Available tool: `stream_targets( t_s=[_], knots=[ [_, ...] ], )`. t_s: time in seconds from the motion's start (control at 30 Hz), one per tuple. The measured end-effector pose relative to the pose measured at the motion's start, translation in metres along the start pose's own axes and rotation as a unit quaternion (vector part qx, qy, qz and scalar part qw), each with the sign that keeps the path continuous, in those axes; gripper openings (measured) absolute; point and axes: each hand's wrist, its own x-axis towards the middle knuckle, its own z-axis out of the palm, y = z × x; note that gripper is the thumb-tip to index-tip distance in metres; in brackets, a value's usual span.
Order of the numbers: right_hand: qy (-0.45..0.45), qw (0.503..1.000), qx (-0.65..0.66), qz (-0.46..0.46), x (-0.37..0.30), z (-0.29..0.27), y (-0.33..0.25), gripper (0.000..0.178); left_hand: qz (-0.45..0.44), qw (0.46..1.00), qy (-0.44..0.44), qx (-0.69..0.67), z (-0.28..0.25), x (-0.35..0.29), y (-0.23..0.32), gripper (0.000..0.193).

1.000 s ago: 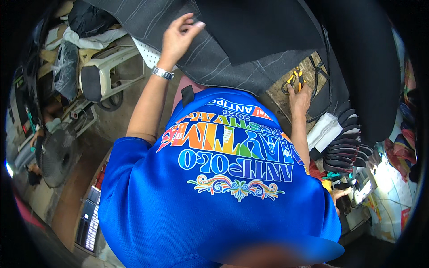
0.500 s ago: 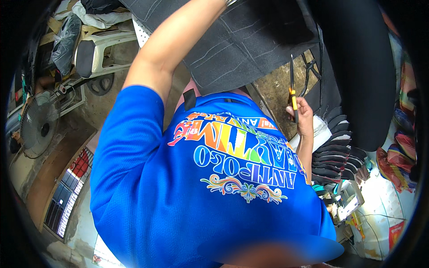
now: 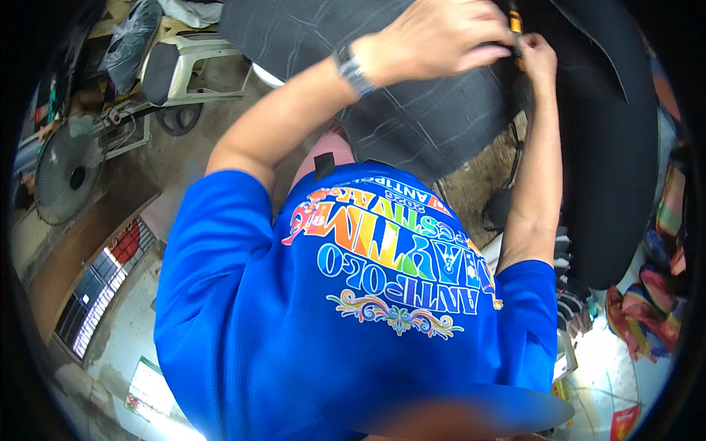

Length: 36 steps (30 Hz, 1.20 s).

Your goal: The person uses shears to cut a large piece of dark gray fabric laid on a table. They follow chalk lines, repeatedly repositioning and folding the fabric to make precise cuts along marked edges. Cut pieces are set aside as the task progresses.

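My right hand (image 3: 539, 59) has its fingers closed round a slim tool with a yellow-and-black handle (image 3: 516, 26); the tool's far end is out of view. Right beside it, my left hand (image 3: 437, 37), with a watch on its wrist, reaches across from the left. Its fingers are curled together near the handle, slightly blurred, and what they pinch is hidden. Below both hands spreads a black sheet of material (image 3: 434, 117) with pale lines across it, its near edge by my lap. A cut black edge (image 3: 599, 48) hangs past the right hand.
A long black padded form (image 3: 618, 191) stands at the right. Partly under the sheet is a worn brown surface (image 3: 474, 173). At the left are a fan (image 3: 70, 176), a pale chair-like frame (image 3: 195, 70) and a steering-wheel-shaped ring (image 3: 179, 119). Colourful cloth (image 3: 647, 309) lies far right.
My right hand has moved up and away from me with the tool, onto the black sheet. The left hand has come into view beside it. The sheet has shifted and its edge has turned.
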Motion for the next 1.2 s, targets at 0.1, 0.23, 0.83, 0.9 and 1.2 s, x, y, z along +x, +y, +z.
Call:
stream_targets(
  t_s=[0.1, 0.23, 0.83, 0.9, 1.2],
  knots=[
    [-0.01, 0.996, -0.027, 0.081, 0.02, 0.013, 0.017, 0.043, -0.084, 0.968, -0.157, 0.176, -0.006, -0.08, 0.0, 0.02],
    [0.045, 0.971, -0.233, 0.029, -0.011, 0.053, 0.04, 0.041, -0.132, 0.926, -0.325, 0.141, 0.01, -0.146, -0.001, 0.029],
    [0.074, 0.973, -0.207, 0.065, -0.01, 0.043, 0.005, 0.04, -0.388, 0.836, -0.035, 0.386, 0.035, -0.095, -0.139, 0.079],
    [0.074, 0.972, -0.204, 0.088, -0.009, 0.043, 0.004, 0.039, -0.384, 0.89, -0.029, 0.245, 0.032, -0.088, -0.159, 0.08],
    [0.126, 0.926, -0.342, 0.095, 0.008, 0.057, 0.049, 0.044, -0.188, 0.937, -0.119, 0.271, 0.031, 0.011, -0.272, 0.082]
  ],
)
